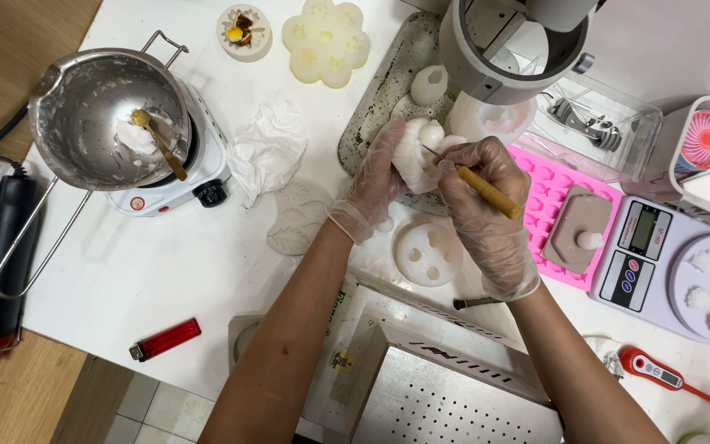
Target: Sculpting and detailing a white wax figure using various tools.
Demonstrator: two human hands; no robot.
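Gloved left hand cupped around a white wax flower held above the speckled tray, gloved right hand pinching a wooden-handled pick tipped against it — round white mould just below, pink mould and kitchen scale to the right.

- A white, lumpy wax piece sat cupped in gloved fingers above the table, beside a speckled tray.
- A slim wooden-handled pick lay slanted, its metal tip touching the wax.
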